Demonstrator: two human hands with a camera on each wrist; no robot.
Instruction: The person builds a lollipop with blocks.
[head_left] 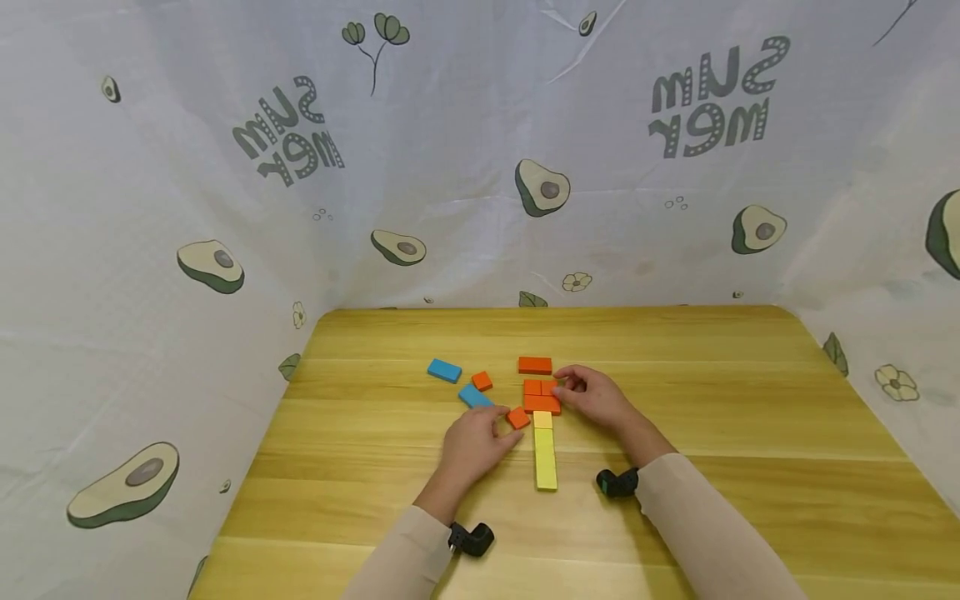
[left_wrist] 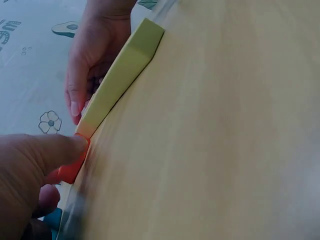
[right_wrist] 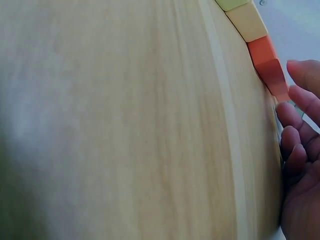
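Observation:
In the head view my left hand [head_left: 472,444] has its thumb and forefinger on either side of a small orange square block [head_left: 517,417], pinching it. The left wrist view shows the thumb against that orange block [left_wrist: 72,167]. My right hand [head_left: 596,398] has its fingertips at the right edge of two orange square blocks [head_left: 532,387] lying side by side, its fingers loosely bent. Against them, on the near side, lies an orange rectangular block [head_left: 542,404]. A pale yellow square block [head_left: 543,420] and a long yellow-green strip [head_left: 546,460] continue the row toward me.
Behind the arrangement lies an orange-red rectangular block [head_left: 535,365]. To the left are a blue block [head_left: 445,371], another blue block [head_left: 474,395] beside my left hand, and a loose orange square [head_left: 482,381]. A printed cloth [head_left: 465,183] surrounds the wooden table [head_left: 337,467].

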